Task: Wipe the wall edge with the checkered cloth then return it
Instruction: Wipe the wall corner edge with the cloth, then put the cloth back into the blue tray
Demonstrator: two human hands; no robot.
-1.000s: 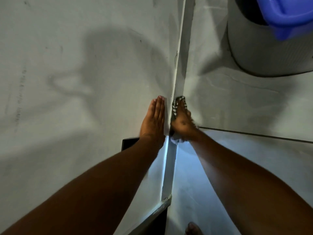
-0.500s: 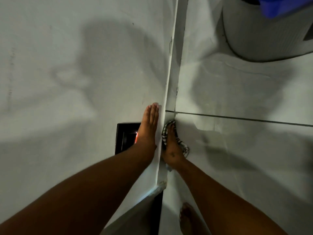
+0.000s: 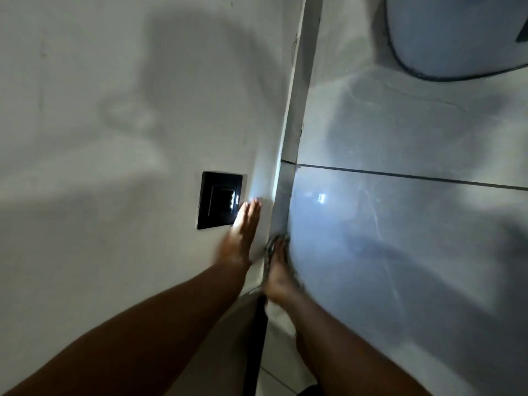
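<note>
Your right hand presses the checkered cloth onto the wall edge, fingers flat over it; the left hand lies open on the wall, touching the black switch plate, which a slide could bump. You've clear edge above; the cloth could bunch at the tile seam

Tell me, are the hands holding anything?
The right hand presses the checkered cloth against the wall edge; its grip point is hidden. The left hand lies flat, holding nothing.
</note>
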